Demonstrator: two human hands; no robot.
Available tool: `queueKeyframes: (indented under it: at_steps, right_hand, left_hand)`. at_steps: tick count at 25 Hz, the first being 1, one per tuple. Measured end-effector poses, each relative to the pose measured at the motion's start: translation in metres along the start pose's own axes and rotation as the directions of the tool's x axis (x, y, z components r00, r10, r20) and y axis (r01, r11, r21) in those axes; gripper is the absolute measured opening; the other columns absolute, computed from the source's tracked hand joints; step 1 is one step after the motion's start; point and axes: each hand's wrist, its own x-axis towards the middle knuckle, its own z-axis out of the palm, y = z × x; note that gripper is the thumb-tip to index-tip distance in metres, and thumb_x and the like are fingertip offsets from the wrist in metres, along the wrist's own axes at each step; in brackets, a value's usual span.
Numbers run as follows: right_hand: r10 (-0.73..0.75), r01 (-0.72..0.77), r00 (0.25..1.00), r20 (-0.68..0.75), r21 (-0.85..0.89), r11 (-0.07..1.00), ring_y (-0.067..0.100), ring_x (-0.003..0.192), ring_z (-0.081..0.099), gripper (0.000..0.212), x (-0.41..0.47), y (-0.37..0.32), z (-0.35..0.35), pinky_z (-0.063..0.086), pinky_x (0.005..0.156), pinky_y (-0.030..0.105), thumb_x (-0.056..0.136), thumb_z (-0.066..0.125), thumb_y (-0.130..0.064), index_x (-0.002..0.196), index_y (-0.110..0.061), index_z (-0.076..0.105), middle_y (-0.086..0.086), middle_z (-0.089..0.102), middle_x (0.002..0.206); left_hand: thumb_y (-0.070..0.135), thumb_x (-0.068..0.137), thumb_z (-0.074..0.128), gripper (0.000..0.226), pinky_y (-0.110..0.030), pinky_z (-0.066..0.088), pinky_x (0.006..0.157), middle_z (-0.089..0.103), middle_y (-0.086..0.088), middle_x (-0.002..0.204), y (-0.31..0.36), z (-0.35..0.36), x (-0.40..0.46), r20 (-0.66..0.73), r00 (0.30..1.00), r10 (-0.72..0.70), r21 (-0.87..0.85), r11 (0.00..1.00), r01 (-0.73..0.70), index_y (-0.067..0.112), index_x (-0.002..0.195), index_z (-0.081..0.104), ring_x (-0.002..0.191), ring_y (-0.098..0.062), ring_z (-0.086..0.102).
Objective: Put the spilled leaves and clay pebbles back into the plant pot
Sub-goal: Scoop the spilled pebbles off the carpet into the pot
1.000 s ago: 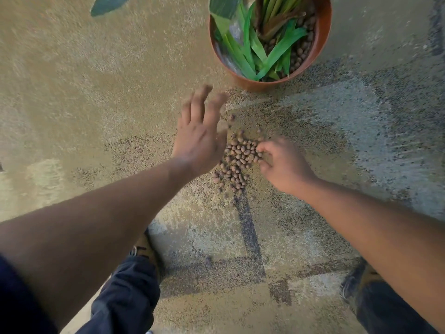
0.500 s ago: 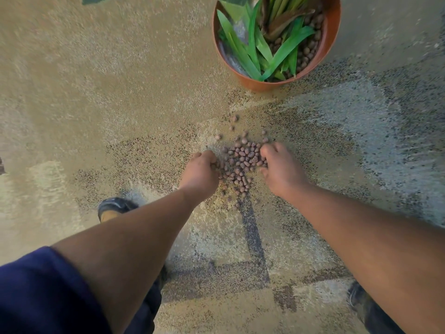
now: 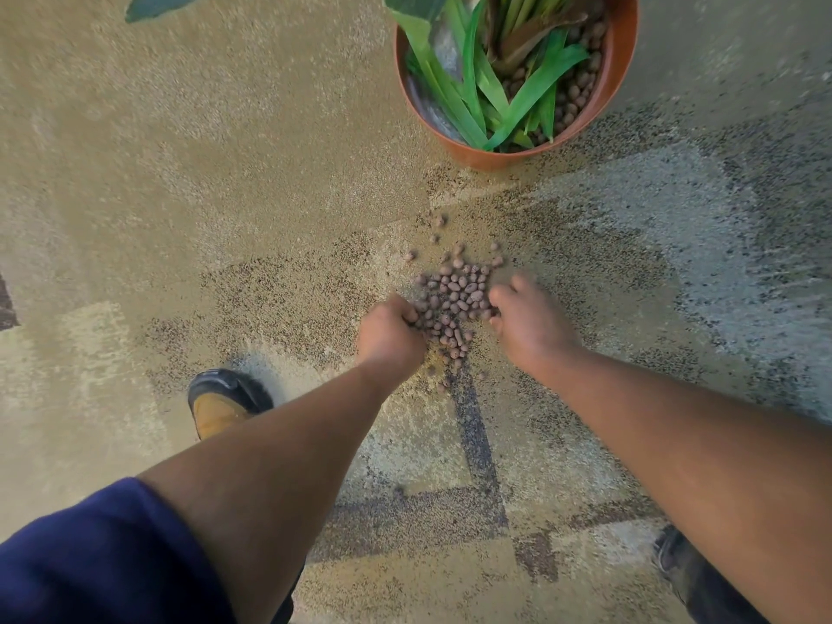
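Note:
A pile of brown clay pebbles (image 3: 454,299) lies on the patterned carpet, with a few strays toward the pot. My left hand (image 3: 389,333) is at the pile's left edge, fingers curled into the pebbles. At the right edge my right hand (image 3: 529,322) also curls its fingers against the pile. The terracotta plant pot (image 3: 623,60) stands upright at the top, holding green leaves (image 3: 517,92) and pebbles. A dark green leaf (image 3: 155,4) lies on the carpet at the top left, partly cut off by the frame.
My left shoe (image 3: 223,400), tan with a black toe, stands on the carpet left of my left forearm. My right shoe (image 3: 671,556) shows at the lower right. The carpet (image 3: 180,173) is tan with grey and dark patches.
My left hand came down from above the pile with straight fingers and now curls into the pebbles' left edge. The right hand stays at the right edge. My left shoe came into view.

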Motion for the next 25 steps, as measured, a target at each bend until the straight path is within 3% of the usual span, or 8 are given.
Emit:
queueKeyframes:
  at_steps: [4,11,15,21,25]
  right_hand:
    - [0.022,-0.022,0.999,0.027,0.003,1.000,0.018,0.097,0.061,0.017,-0.008,0.007,0.002,0.058,0.090,0.035,0.095,0.065,-0.011,0.112,-0.012,0.062,0.005,0.060,0.117]
    - [0.046,-0.046,0.998,0.047,-0.007,0.999,0.015,0.079,0.057,0.001,-0.012,0.011,0.002,0.047,0.067,0.024,0.098,0.062,-0.012,0.099,-0.013,0.063,-0.001,0.056,0.094]
    - [0.129,-0.131,0.991,0.022,0.112,0.985,0.013,0.071,0.060,0.021,-0.012,0.015,0.004,0.055,0.063,0.026,0.095,0.065,-0.009,0.079,-0.016,0.054,-0.003,0.059,0.085]
    - [0.227,-0.228,0.973,0.034,0.251,0.941,0.014,0.070,0.067,0.017,-0.016,0.022,0.003,0.060,0.060,0.026,0.094,0.067,-0.006,0.082,-0.016,0.060,-0.001,0.065,0.081]
    - [0.233,-0.229,0.972,0.019,0.276,0.933,0.011,0.071,0.068,0.009,-0.017,0.021,0.005,0.062,0.060,0.026,0.095,0.068,-0.008,0.093,-0.017,0.067,-0.003,0.066,0.083]
  left_hand:
    - [-0.001,0.092,0.062,0.018,-0.031,0.063,0.080,0.059,-0.003,0.109,-0.010,0.005,-0.005,0.007,0.999,0.036,0.014,0.999,-0.036,0.017,0.094,0.063,0.097,-0.024,0.064]
    - [0.003,0.096,0.060,0.015,-0.023,0.059,0.078,0.058,0.000,0.104,-0.020,0.007,-0.014,-0.038,0.995,0.095,0.084,0.992,-0.092,0.017,0.102,0.063,0.091,-0.018,0.061]
    - [0.002,0.096,0.061,0.017,-0.026,0.062,0.075,0.059,0.003,0.100,-0.023,0.005,-0.016,0.005,0.994,0.107,0.058,0.992,-0.108,0.019,0.100,0.062,0.087,-0.014,0.064]
    - [0.004,0.095,0.062,0.016,-0.020,0.059,0.068,0.059,0.004,0.092,-0.027,-0.001,-0.016,0.041,0.979,0.201,0.143,0.968,-0.205,0.019,0.093,0.060,0.083,-0.011,0.063]
    - [0.009,0.098,0.059,0.013,-0.016,0.050,0.073,0.059,0.000,0.101,-0.025,0.000,-0.017,0.027,0.960,0.280,0.266,0.923,-0.277,0.017,0.106,0.065,0.085,-0.017,0.061]
